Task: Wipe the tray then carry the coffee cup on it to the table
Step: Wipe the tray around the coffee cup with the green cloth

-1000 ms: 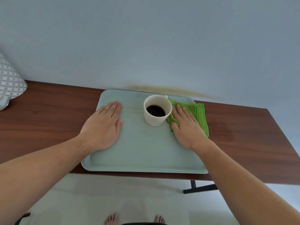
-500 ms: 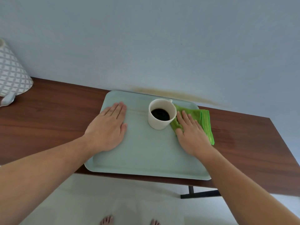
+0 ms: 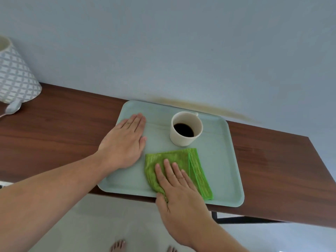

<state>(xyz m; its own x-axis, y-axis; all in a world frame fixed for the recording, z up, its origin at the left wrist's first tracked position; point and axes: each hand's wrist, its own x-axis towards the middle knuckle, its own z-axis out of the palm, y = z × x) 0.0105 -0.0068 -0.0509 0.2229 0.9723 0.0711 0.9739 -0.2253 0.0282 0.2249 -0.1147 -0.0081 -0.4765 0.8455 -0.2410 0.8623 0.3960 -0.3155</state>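
Observation:
A pale green tray (image 3: 221, 153) lies on a dark wooden table (image 3: 60, 128) against the wall. A white cup of black coffee (image 3: 185, 128) stands on the tray's far middle. My left hand (image 3: 125, 142) lies flat, palm down, on the tray's left part. A folded green cloth (image 3: 174, 159) lies on the tray in front of the cup. My right hand (image 3: 178, 186) presses flat on the cloth's near part, thumb at the tray's front rim.
A white lampshade with a grey lattice pattern (image 3: 15, 77) stands at the table's far left. The tray's front edge overhangs the table edge slightly. The table's right end (image 3: 291, 170) is bare wood. Bare feet show on the floor below.
My right hand has slid the green cloth from beside the cup's right side to the tray's front, in front of the cup. My left hand has stayed flat on the tray.

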